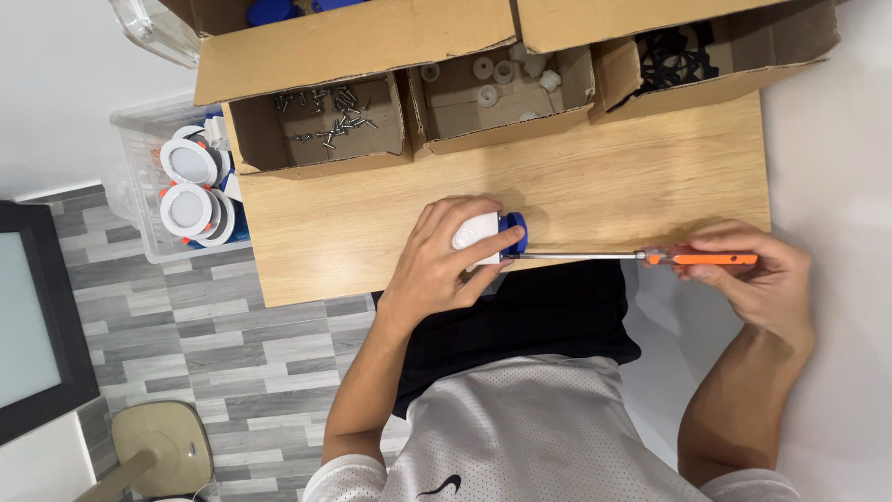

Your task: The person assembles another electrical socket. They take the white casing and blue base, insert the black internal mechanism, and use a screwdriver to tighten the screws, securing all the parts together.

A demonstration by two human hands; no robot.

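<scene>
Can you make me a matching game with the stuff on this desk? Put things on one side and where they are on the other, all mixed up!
Things:
1. screws
2. screwdriver
3. white and blue part
4. round white lamps

Places:
A. in the left hand
B. in the clear bin beside the table
C. in the left cardboard box
D. in the right hand

Right pairs: 1-C, 2-D, 3-A, 4-B
</scene>
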